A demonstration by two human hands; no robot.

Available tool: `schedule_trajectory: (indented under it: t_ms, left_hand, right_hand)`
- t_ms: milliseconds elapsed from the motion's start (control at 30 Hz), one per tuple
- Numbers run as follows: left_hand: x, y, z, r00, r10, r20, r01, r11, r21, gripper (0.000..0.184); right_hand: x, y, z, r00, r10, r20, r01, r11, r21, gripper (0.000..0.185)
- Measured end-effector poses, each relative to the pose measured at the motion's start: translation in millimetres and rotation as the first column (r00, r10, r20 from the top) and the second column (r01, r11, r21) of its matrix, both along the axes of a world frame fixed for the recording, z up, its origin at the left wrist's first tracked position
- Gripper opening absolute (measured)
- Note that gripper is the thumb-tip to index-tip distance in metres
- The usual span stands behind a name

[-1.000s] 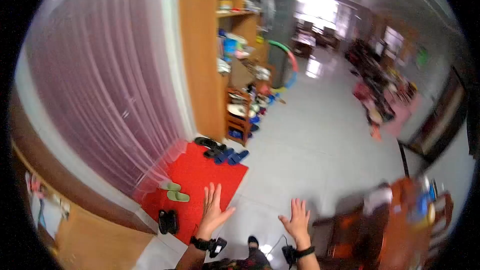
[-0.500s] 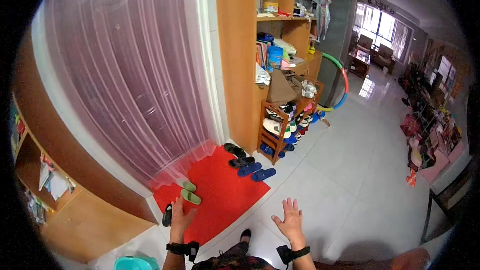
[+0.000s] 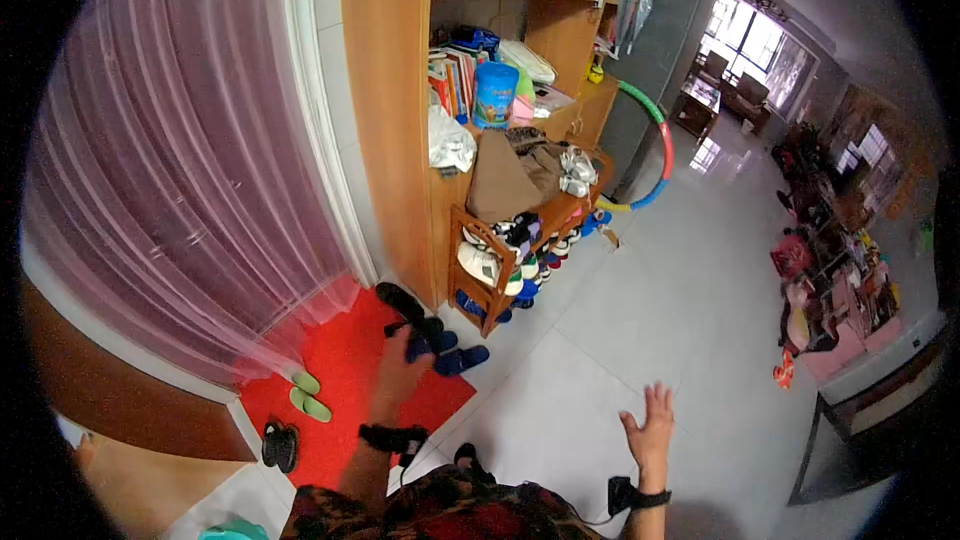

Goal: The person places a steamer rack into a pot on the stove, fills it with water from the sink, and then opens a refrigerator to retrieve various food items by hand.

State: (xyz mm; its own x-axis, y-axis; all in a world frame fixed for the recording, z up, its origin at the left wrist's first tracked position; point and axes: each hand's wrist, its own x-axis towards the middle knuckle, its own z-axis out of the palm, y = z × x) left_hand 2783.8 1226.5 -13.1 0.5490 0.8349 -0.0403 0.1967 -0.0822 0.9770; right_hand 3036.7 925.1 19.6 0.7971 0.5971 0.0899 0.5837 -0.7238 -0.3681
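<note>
My left hand point(image 3: 397, 357) is stretched out over the red mat point(image 3: 340, 350), blurred by motion, so its fingers are hard to make out. It appears just in front of the dark blue slippers point(image 3: 461, 360), and I cannot tell whether it touches them. Behind these lie black slippers point(image 3: 400, 301). A pair of green slippers point(image 3: 311, 404) rests at the mat's left, with black shoes point(image 3: 280, 446) closer to me. My right hand point(image 3: 651, 430) is held over the pale tiled floor, fingers spread, holding nothing. Both wrists wear black straps.
A wooden shoe rack point(image 3: 483, 285) full of shoes stands against a tall shelf unit point(image 3: 392, 140). Beyond leans a coloured hula hoop point(image 3: 668, 153). A sheer curtain point(image 3: 190, 140) covers the door at left. Piled belongings point(image 3: 800, 290) line the right side. A teal tub point(image 3: 235, 530) sits bottom left.
The view has turned and come nearer to the shoe rack. My left hand has moved from beside the green slippers towards the blue ones. My right hand stays spread, now farther right.
</note>
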Motion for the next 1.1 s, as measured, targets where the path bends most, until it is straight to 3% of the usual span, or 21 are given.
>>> schedule_trajectory:
  t_ms: [167,233,300,367,500,567,633,700,767,800,900,933,967,1033,1100]
  left_hand:
    - [131,47,17,0.996,-0.082,-0.043,0.091,0.947,0.309,0.064]
    - [173,69,41,0.995,-0.078,-0.056,0.092,0.933,0.347,0.065]
    - [206,96,55,0.996,-0.088,0.002,0.085,0.968,0.237,0.067]
    - [240,141,44,0.999,0.021,-0.037,0.008,0.763,0.646,0.066]
    - [295,206,100,0.975,0.215,-0.048,-0.118,0.696,0.708,0.067]
    - [320,239,128,0.929,0.361,-0.084,-0.228,0.735,0.639,0.069]
    - [335,274,146,0.922,0.386,-0.017,-0.296,0.734,0.611,0.071]
    - [348,307,164,0.883,0.461,-0.086,-0.297,0.692,0.658,0.072]
    - [355,338,173,0.792,0.593,-0.149,-0.229,0.513,0.827,0.073]
    - [361,351,182,0.718,0.667,-0.201,-0.227,0.497,0.838,0.073]
    - [366,401,196,0.598,0.762,-0.249,-0.142,0.406,0.903,0.072]
    - [368,419,198,0.550,0.794,-0.257,-0.106,0.372,0.922,0.071]
    - [370,435,204,0.490,0.816,-0.307,-0.078,0.392,0.917,0.069]
    - [373,473,215,0.472,0.750,-0.463,-0.137,0.581,0.802,0.064]
    - [373,505,228,0.434,0.660,-0.613,-0.121,0.717,0.686,0.055]
  right_hand:
    - [59,-13,-24,0.994,-0.101,-0.034,0.101,0.995,-0.002,0.058]
    - [89,5,-37,0.992,-0.098,-0.083,0.097,0.995,-0.010,0.057]
    - [119,23,-48,0.980,-0.080,-0.180,0.088,0.995,0.036,0.058]
    - [161,47,-67,0.987,-0.016,-0.158,0.027,0.998,0.065,0.057]
    - [244,119,-61,0.975,0.120,-0.186,-0.094,0.985,0.146,0.055]
    - [282,155,-58,0.967,0.222,-0.127,-0.198,0.964,0.177,0.053]
    - [311,183,-53,0.951,0.290,-0.107,-0.263,0.941,0.212,0.053]
    - [334,212,-41,0.932,0.355,-0.074,-0.338,0.924,0.181,0.055]
    - [352,229,-40,0.913,0.400,-0.077,-0.378,0.903,0.205,0.055]
    - [362,236,-40,0.903,0.425,-0.069,-0.400,0.888,0.226,0.055]
    - [384,246,-50,0.911,0.402,-0.092,-0.378,0.904,0.200,0.053]
    - [390,248,-48,0.919,0.373,-0.126,-0.361,0.926,0.112,0.053]
    - [387,252,-28,0.928,0.307,-0.210,-0.288,0.950,0.117,0.053]
    - [413,252,-56,0.931,0.355,0.087,-0.356,0.934,-0.005,0.041]
    - [436,257,-64,0.951,0.308,0.003,-0.307,0.950,-0.059,0.045]
